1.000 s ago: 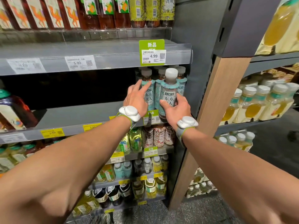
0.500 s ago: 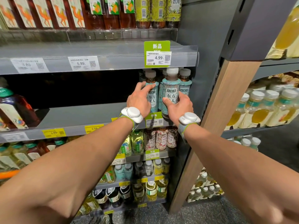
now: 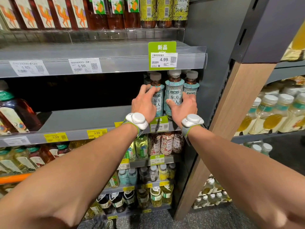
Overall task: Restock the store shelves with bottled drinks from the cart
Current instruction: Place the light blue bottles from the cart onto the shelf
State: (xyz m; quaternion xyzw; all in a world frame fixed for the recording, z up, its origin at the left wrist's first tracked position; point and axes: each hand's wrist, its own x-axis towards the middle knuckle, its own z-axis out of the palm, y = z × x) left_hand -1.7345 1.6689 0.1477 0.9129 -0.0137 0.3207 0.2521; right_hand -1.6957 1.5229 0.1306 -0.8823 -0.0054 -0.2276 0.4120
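Head view: both hands at the shelf's [image 3: 82, 119] right end.
Left hand [image 3: 145, 104]: fingers curled round the left bottle [image 3: 158, 103].
Right hand [image 3: 184, 107]: grips the middle bottle [image 3: 174, 91], upright near the front edge.
Doing it well: probably slide both back squarely, bases flat and labels forward, without knocking the right bottle [image 3: 191, 86].

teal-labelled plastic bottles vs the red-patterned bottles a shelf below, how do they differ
The teal-labelled plastic bottles wear teal wraps, the red-patterned bottles red-and-white. The left hand and right hand grip teal ones; red ones go untouched. Both kinds stand upright.
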